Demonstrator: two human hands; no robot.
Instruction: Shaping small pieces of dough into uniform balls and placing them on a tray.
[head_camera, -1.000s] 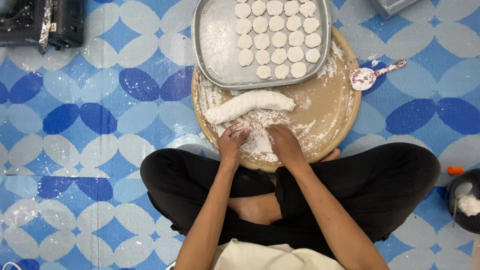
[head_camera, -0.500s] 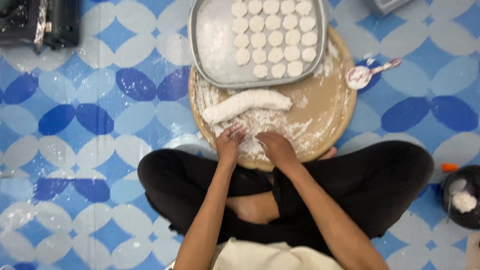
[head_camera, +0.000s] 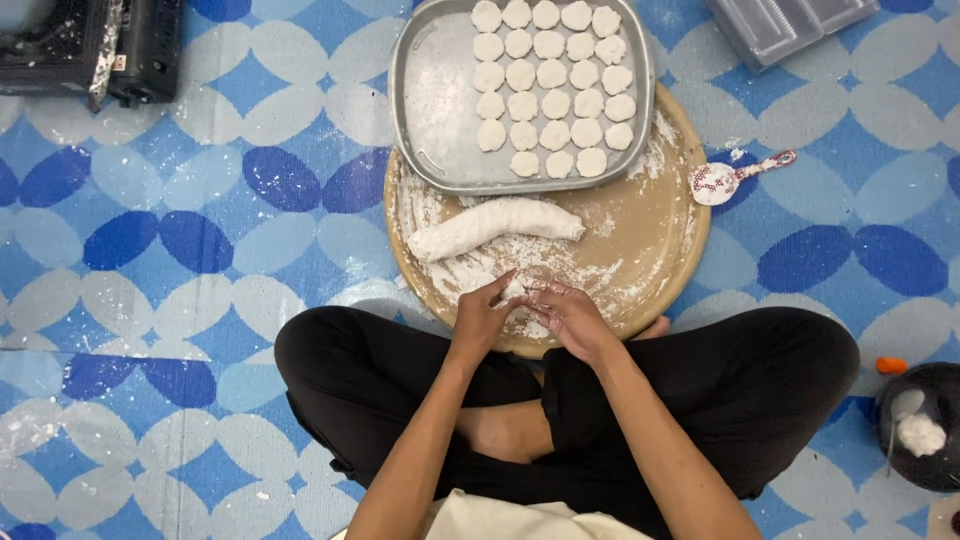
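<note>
Left hand (head_camera: 482, 318) and right hand (head_camera: 568, 318) together at the 6 o'clock edge of the round wooden board (head_camera: 660, 230), fingertips pinched on a small dough piece (head_camera: 514, 290). Dough log (head_camera: 492, 226) lying just above, at 12 o'clock from the hands. Further up, metal tray (head_camera: 440, 100) of flat dough discs (head_camera: 552, 90). Patterned spoon (head_camera: 730, 178) at 2 o'clock on the floor mat (head_camera: 200, 250).

You look almost straight down from your head (the single view) past your crossed legs onto the round board (head_camera: 640, 250) and patterned floor mat (head_camera: 180, 250), fairly near.
</note>
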